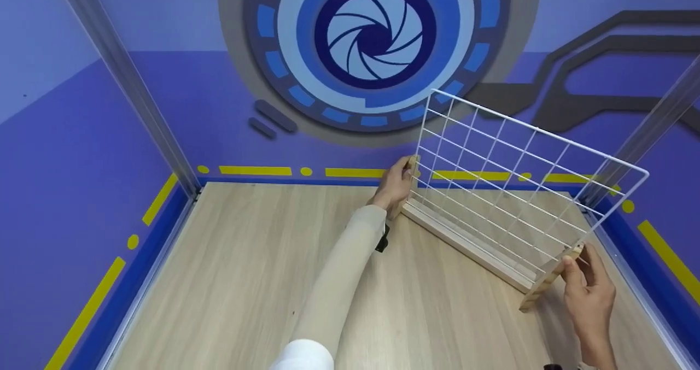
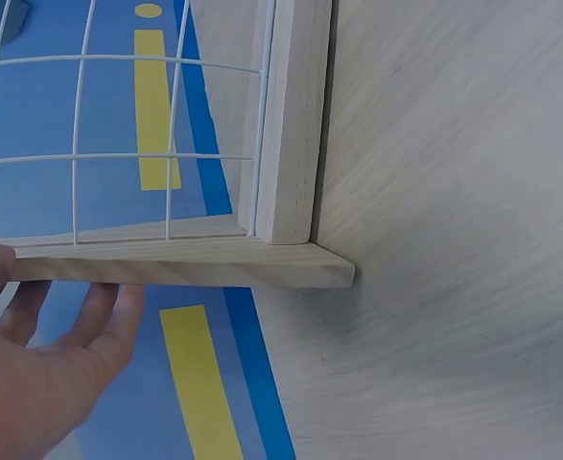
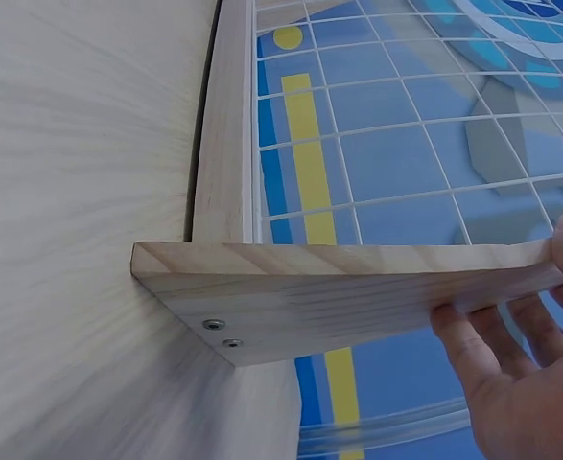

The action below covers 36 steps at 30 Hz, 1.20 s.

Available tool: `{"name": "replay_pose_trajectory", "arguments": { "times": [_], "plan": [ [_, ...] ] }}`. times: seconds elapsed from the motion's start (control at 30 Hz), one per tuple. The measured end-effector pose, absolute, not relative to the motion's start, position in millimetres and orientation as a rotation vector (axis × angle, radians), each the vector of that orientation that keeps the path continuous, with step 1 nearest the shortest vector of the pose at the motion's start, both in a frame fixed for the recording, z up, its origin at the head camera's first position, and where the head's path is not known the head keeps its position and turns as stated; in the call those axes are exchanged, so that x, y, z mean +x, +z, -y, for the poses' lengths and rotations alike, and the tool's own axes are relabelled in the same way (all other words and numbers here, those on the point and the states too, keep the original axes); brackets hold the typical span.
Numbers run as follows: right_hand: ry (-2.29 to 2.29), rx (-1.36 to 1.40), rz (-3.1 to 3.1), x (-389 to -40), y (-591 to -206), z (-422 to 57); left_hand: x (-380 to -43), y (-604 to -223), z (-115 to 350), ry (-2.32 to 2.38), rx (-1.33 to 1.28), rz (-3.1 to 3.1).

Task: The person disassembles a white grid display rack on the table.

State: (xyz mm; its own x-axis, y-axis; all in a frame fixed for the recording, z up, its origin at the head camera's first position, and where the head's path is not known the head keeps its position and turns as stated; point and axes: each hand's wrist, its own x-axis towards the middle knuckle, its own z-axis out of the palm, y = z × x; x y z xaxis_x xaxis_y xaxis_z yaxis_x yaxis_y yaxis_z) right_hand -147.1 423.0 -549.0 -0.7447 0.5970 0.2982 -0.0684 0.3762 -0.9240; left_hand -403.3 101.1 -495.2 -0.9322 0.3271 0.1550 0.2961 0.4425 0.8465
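Observation:
A white wire grid panel [image 1: 508,162] stands upright in a wooden stand on the table. Its wooden base bar [image 1: 465,244] runs from back left to front right between two wooden end boards. My left hand [image 1: 395,184] holds the far end board [image 2: 185,266] near its upper part, fingers on the outer face. At the near end board [image 3: 310,297], my right hand [image 1: 590,293] grips the upper end between thumb and fingers. Two screw heads [image 3: 222,332] show low on that board's outer face.
The wood-grain table top [image 1: 246,260] lies under the stand. Behind it rises a blue and purple printed wall [image 1: 180,107], with metal posts [image 1: 131,86] at the corners. A metal edge strip [image 1: 645,326] borders the table on the right.

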Motion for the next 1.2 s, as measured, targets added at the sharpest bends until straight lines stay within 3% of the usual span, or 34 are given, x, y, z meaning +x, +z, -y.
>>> {"name": "replay_pose_trajectory", "arguments": {
  "times": [0.7, 1.2],
  "plan": [
    [1.488, -0.133, 1.722, -162.6, -573.9, -435.4, -365.4, -482.3, -73.6, 1.643, 0.665, -2.532],
    [1.475, -0.136, 1.754, -160.5, -573.5, -435.2, -330.6, -490.7, -114.6, 1.727, 0.869, -2.628]
  ]
}}
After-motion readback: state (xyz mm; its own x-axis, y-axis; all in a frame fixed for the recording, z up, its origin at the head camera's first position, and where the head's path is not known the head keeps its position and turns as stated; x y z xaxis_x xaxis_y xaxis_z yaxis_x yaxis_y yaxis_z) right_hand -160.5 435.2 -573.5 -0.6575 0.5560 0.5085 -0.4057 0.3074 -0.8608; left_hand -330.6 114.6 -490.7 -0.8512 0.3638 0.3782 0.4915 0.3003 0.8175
